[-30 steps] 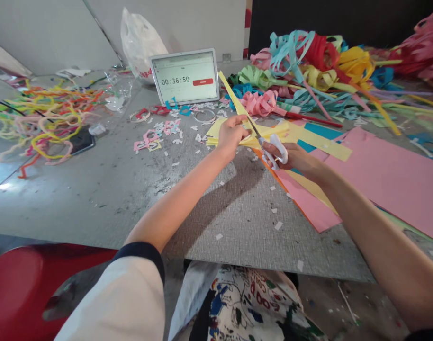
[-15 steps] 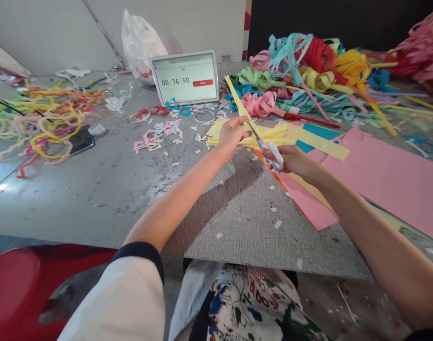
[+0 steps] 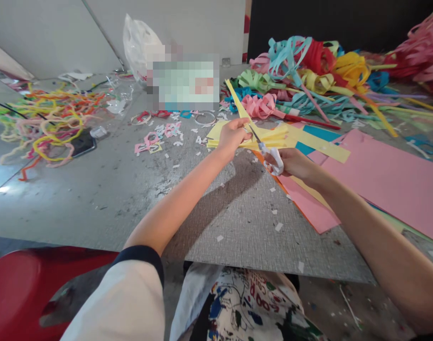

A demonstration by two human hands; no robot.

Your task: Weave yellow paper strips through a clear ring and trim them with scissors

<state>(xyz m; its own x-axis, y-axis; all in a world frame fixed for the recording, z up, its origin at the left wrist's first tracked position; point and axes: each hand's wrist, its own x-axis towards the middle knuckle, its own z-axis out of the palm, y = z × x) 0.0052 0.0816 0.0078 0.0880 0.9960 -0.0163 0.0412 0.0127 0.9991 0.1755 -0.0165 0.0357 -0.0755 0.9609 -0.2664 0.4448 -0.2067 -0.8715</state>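
My left hand pinches a narrow yellow paper strip that sticks up beyond its fingers. White-handled scissors are in my right hand, with fingers in the handle loops. The blades point up and left, close against the paper by my left fingertips. Whether the blades are apart or together is too small to tell. Beneath both hands lie several cut yellow strips and a longer pale yellow strip over the coloured sheets.
Pink paper sheets lie on the right of the grey table. Curled paper strips are heaped behind. Pipe cleaners tangle at the left, near a blurred-out screen and a white plastic bag. A red stool stands front left.
Both hands stay almost in place, with the scissors still at the yellow paper. The view has shifted very slightly. The screen, readable before, is now blurred out.
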